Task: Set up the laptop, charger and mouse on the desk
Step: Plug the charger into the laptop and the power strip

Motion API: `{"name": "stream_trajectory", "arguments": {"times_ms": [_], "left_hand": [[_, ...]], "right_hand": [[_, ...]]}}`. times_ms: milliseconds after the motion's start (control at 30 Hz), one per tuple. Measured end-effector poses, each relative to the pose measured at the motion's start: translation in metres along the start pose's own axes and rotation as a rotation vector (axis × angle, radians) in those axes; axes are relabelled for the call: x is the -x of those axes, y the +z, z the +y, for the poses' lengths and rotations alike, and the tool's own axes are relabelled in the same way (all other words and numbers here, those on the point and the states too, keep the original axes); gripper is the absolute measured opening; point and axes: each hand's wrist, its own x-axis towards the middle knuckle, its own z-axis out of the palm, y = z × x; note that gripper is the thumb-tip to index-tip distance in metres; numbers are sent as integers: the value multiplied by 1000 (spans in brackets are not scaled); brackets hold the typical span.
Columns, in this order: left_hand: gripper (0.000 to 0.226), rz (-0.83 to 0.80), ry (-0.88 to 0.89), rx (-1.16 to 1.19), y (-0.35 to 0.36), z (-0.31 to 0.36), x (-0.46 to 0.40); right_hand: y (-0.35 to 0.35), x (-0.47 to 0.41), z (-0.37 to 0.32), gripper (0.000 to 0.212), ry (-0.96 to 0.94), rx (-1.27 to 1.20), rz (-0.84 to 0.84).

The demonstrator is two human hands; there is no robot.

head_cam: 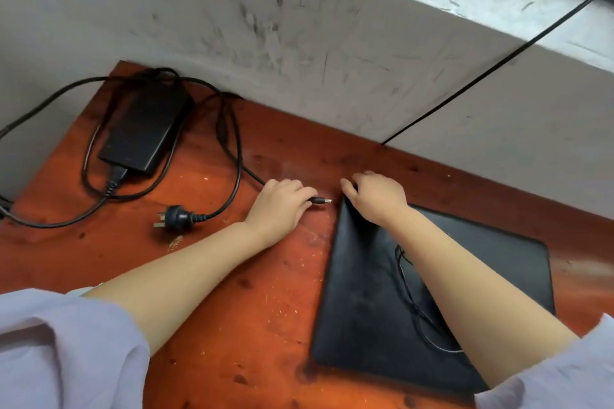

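A closed black laptop (372, 302) lies flat on the reddish wooden desk (239, 325), right of centre. My right hand (375, 196) grips its far left corner. My left hand (282, 201) holds the charger's round plug (321, 200), whose metal tip points at that laptop corner, a short gap away. The black charger brick (146, 129) rests at the desk's far left with its cable looped around it. The loose wall plug (174, 217) lies on the desk left of my left hand. No mouse is visible.
A scuffed grey wall (299, 43) runs along the desk's far edge. A thin black cable (481, 73) slants down the wall to the desk. Another thin black cord (412, 302) lies on the laptop lid under my right forearm.
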Motion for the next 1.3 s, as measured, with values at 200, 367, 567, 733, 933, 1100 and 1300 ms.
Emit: {"name": "stream_trajectory", "arguments": {"times_ms": [200,367,567,733,933,1100,1300], "left_hand": [[27,-25,-29,80,2,2,-10],[27,-68,-31,150,0,-1,-3],[23,-68,7,215,-9,3,-2],[24,-53,-2,257,-14,9,-9],[25,-59,44,244,-21,18,-19],[27,-85,93,198,-26,22,-25],[25,-139,108,205,-29,28,-33]], "right_hand": [[3,2,-5,38,-34,-95,-20],[2,7,-8,45,-16,-120,5],[-10,7,1,50,29,-100,43],[-17,7,4,53,53,-177,73],[-22,8,10,52,79,-265,119],[-23,10,8,52,89,-296,138],[-24,9,7,51,98,-284,175]]}}
